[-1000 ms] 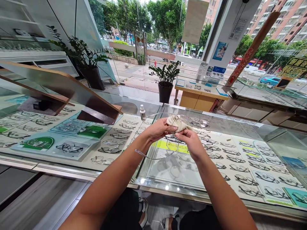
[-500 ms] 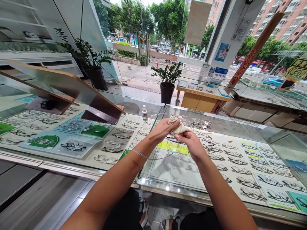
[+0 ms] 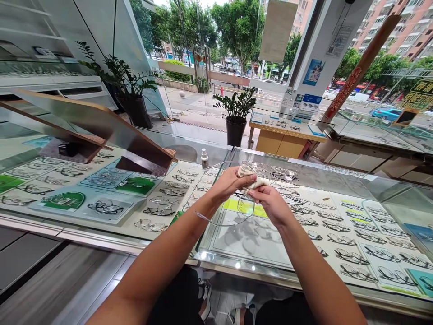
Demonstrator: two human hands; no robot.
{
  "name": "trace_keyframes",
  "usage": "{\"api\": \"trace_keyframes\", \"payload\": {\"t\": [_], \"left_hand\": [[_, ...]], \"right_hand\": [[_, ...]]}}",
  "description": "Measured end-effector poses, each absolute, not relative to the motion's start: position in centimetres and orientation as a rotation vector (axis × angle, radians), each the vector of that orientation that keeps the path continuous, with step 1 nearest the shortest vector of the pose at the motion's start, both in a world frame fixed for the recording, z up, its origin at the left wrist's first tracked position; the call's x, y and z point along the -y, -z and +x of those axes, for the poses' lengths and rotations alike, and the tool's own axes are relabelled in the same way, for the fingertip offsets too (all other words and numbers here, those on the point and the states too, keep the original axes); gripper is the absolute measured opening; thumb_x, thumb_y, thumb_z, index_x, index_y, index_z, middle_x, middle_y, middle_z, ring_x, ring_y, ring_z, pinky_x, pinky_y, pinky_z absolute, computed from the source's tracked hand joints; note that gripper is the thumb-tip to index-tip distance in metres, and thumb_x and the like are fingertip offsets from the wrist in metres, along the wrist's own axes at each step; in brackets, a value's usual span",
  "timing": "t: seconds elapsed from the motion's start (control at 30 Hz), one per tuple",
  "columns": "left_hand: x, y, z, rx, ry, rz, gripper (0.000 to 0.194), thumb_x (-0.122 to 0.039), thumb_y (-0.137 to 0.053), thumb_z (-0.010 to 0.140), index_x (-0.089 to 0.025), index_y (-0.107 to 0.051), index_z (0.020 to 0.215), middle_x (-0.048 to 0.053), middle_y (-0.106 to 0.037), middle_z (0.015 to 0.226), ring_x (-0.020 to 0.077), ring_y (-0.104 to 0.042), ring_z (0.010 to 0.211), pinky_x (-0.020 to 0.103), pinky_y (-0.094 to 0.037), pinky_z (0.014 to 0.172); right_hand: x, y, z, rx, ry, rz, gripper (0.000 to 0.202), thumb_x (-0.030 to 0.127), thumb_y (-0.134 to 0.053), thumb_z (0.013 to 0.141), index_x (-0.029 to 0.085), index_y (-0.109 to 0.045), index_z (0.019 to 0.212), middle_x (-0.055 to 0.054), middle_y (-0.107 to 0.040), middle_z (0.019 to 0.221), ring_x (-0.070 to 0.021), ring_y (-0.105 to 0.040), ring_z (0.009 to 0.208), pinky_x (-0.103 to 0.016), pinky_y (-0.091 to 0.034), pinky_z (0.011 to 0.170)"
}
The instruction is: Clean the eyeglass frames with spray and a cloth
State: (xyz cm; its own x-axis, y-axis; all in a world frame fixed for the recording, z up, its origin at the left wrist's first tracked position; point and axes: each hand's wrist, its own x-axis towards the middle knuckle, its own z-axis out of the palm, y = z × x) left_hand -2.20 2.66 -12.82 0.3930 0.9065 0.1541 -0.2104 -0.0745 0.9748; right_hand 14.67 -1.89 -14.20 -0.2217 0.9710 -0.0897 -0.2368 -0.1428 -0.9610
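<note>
Left hand (image 3: 230, 184): fingers closed on a bunched cream cloth (image 3: 246, 170), thumb pressed along its near side.
Right hand (image 3: 267, 201): fingertips in a narrow pinch on the clear eyeglasses (image 3: 246, 208), just beside the cloth.
Eyeglasses position: held above the glass display counter (image 3: 233, 246); one lens exposed below the hands, the other end covered by cloth and fingers.
Temples: both unfolded, extending left; the near one crosses in front of the left forearm (image 3: 189, 221).
White bottle (image 3: 204, 160): upright on the counter, far left of the hands.
Display frames (image 3: 350, 255): in rows under the glass, left and right.
Potted plant (image 3: 236, 128): beyond the counter's far edge.
</note>
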Motion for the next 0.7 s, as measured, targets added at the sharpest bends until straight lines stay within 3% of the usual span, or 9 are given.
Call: {"api": "trace_keyframes", "payload": {"t": [0.17,0.33,0.4,0.7], "left_hand": [[-3.1,12.9,-2.4,-0.689,-1.067,1.27,0.053,-0.063,-0.084,0.079,-0.015,-0.063,0.078,-0.001,-0.058,0.07,0.0109,-0.049,0.063,0.025,-0.035,0.06],[-3.8,12.6,-3.6,-0.59,-0.885,1.243,0.053,-0.041,-0.1,0.061,-0.012,-0.071,0.094,0.004,-0.068,0.084,0.0137,-0.059,0.074,0.026,-0.043,0.071],[-3.6,12.7,-3.4,-0.616,-0.919,1.267,0.052,-0.039,-0.101,0.059,-0.012,-0.071,0.093,0.004,-0.069,0.084,0.014,-0.059,0.074,0.026,-0.043,0.07],[-2.8,13.2,-1.6,-0.725,-1.164,1.259,0.056,-0.069,-0.08,0.08,-0.017,-0.061,0.079,-0.001,-0.06,0.069,0.0121,-0.051,0.06,0.026,-0.038,0.059]], "right_hand": [[1.3,14.4,15.0,1.08,-1.553,-0.973,0.03,0.041,-0.095,0.06,0.02,-0.078,0.072,-0.003,-0.075,0.082,-0.0177,-0.057,0.078,-0.034,-0.038,0.076],[0.6,14.4,15.7,1.027,-1.586,-0.988,0.034,0.042,-0.096,0.056,0.019,-0.076,0.07,-0.005,-0.074,0.082,-0.0162,-0.053,0.075,-0.033,-0.033,0.069],[0.8,14.4,15.5,1.026,-1.602,-0.988,0.036,0.043,-0.097,0.055,0.019,-0.075,0.068,-0.004,-0.072,0.08,-0.0153,-0.052,0.073,-0.032,-0.033,0.069],[1.5,14.7,14.0,1.055,-1.603,-0.9,0.04,0.049,-0.097,0.059,0.02,-0.075,0.078,-0.002,-0.07,0.08,-0.0159,-0.051,0.075,-0.032,-0.034,0.072]]}}
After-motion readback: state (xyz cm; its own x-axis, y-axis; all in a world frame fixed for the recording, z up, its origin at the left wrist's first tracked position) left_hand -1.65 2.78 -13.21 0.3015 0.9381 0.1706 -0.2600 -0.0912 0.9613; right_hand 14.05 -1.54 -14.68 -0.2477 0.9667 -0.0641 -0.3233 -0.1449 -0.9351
